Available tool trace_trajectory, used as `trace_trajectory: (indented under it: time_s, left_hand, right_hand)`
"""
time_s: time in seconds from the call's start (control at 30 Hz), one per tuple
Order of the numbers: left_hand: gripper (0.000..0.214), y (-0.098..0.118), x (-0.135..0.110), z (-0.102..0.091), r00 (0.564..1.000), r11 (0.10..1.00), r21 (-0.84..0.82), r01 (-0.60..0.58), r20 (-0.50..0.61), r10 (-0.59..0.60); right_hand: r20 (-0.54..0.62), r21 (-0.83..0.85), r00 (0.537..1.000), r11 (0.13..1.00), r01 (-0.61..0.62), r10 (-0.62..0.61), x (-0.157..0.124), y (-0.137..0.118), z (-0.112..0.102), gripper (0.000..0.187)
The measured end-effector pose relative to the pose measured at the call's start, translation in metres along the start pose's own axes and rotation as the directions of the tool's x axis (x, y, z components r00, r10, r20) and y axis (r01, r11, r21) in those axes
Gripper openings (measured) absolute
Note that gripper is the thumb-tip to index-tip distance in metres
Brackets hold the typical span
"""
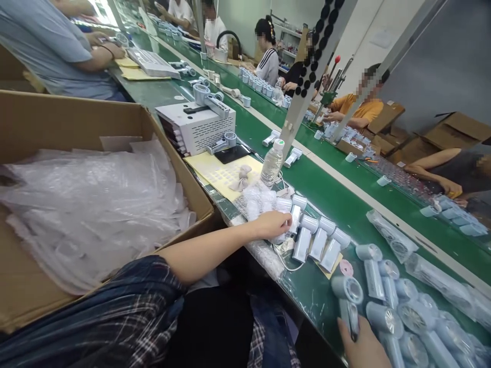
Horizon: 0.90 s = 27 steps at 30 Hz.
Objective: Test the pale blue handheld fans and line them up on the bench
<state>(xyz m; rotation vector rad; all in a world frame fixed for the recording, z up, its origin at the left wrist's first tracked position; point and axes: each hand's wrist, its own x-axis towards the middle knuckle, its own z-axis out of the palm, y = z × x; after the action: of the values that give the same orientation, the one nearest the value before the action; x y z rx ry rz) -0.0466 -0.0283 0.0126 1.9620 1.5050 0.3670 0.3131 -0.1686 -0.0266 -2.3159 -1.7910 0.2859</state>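
My left hand (273, 225) reaches across the bench, its fingers closed at the handle of a light blue handheld fan (295, 219) in a row of similar fans. Three more fans from that row, one of them a nearer fan (330, 254), lie just right of it. At the lower right my right hand (362, 345) grips the handle of another handheld fan (348, 290), its round head tilted up. Beside that hand lies a pile of handheld fans (416, 317), some showing their blades. Bubble wrap (253, 202) sits just behind my left hand.
A cardboard box (184, 225) of clear plastic bags (95, 204) stands at left. A water bottle (272, 163), a white vented unit (203, 128) and yellow sheets (215, 174) are on the bench. Bagged fans (441, 276) lie along the green conveyor belt (333, 189). Several co-workers sit beyond.
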Motion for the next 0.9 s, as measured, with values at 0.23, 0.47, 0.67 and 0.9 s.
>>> trace_trajectory:
  time_s: [0.23,0.47,0.67,0.9]
  left_hand:
    - [0.02,-0.009,0.005,0.001,1.0,0.974,-0.226,-0.007,-0.03,0.0]
    - [0.032,-0.02,0.003,-0.012,0.97,0.905,-0.424,0.018,-0.214,-0.12]
    - [0.034,0.005,-0.036,-0.007,0.88,0.908,0.135,-0.397,-0.225,0.418]
    - [0.041,0.014,-0.058,-0.028,0.753,0.651,0.606,-0.457,-0.126,0.646]
  right_hand:
    - [-0.049,0.45,0.987,0.878,0.16,-0.155,0.019,-0.15,0.0,0.075]
    - [0.148,0.228,0.887,0.888,0.4,-0.437,0.043,-0.193,0.03,0.058]
    - [0.189,-0.096,0.824,0.826,0.556,-0.533,0.031,-0.213,0.018,0.043]
    - [0.326,0.69,0.884,0.724,0.02,-0.335,0.044,-0.199,0.007,0.054]
